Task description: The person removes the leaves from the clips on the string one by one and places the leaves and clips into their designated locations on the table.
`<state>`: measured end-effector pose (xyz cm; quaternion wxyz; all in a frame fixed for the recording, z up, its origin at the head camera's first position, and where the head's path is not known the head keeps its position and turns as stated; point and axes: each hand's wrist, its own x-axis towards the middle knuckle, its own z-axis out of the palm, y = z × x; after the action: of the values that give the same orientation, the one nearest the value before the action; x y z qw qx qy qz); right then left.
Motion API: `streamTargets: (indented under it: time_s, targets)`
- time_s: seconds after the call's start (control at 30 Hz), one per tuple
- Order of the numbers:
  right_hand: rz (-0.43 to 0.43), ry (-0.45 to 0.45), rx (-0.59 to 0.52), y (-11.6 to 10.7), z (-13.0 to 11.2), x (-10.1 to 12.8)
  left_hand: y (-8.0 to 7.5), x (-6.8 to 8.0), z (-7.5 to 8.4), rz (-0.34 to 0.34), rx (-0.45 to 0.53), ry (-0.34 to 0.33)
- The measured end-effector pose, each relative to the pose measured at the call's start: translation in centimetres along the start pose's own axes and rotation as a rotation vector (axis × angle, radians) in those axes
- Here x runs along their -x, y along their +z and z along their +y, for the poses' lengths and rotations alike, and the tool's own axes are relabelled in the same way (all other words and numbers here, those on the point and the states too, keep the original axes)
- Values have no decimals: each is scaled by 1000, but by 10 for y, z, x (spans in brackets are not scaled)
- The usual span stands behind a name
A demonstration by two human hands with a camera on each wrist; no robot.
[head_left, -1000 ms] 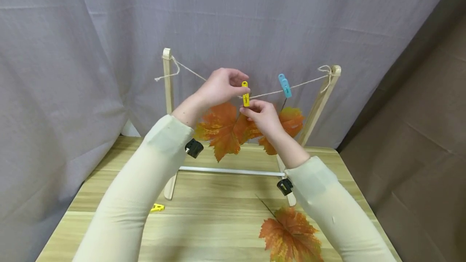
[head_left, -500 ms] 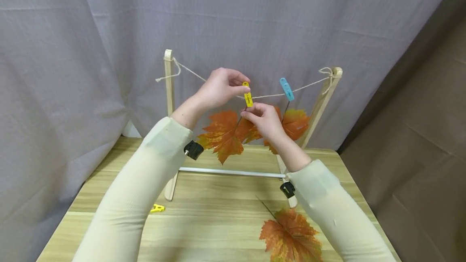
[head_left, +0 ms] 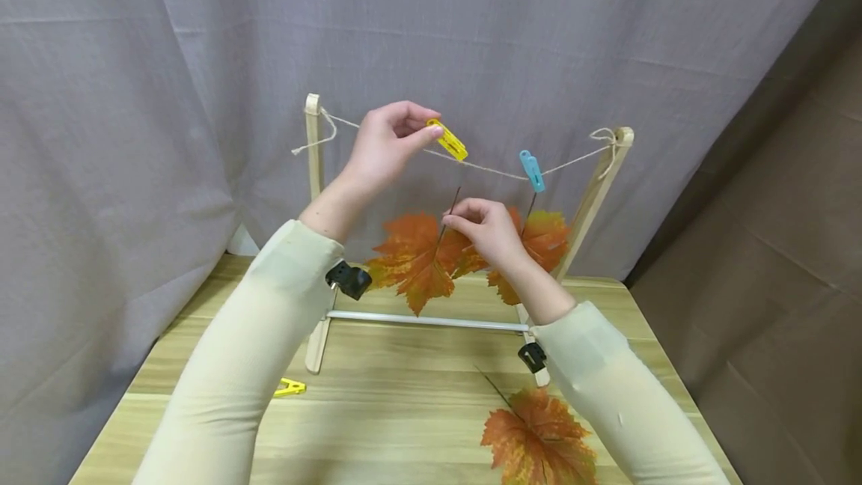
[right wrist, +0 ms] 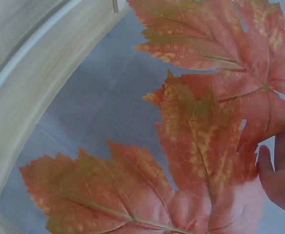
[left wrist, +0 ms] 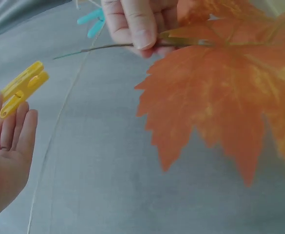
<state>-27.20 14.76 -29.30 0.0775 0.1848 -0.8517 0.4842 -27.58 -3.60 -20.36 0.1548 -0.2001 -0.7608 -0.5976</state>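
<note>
My left hand (head_left: 387, 144) pinches a yellow clothespin (head_left: 450, 142) by its handle end. In the left wrist view the clothespin (left wrist: 24, 87) is apart from the string (left wrist: 59, 117). Lower and to the right, my right hand (head_left: 490, 230) pinches the thin dark stem of an orange maple leaf (head_left: 419, 257) between thumb and fingers. The stem's tip points up, below the string. A second maple leaf (head_left: 548, 234) hangs behind the right hand from a blue clothespin (head_left: 532, 171) on the string; the right hand partly hides it.
The string runs between two wooden posts (head_left: 313, 137), (head_left: 592, 200) joined low down by a white rod (head_left: 431, 320). On the wooden table (head_left: 377, 425) lie another maple leaf (head_left: 539, 436) and a yellow clothespin (head_left: 291, 388). A grey curtain (head_left: 431, 36) hangs behind.
The left hand has moved up and left with the yellow clothespin, which has come away from the stem and now tilts. The right hand has lowered slightly with its leaf.
</note>
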Motion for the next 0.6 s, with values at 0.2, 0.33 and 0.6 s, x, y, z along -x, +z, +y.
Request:
streamTargets:
  time_s: [0.2,0.33,0.6]
  targets:
    - [-27,16,16,3,4,3,-13,6,-4,29,44,6]
    - [-48,26,14,6,8,6,-19,12,-11,12,3,-1]
    - [-109,42,15,14,18,16,-28,28,-24,-49,-80,-22]
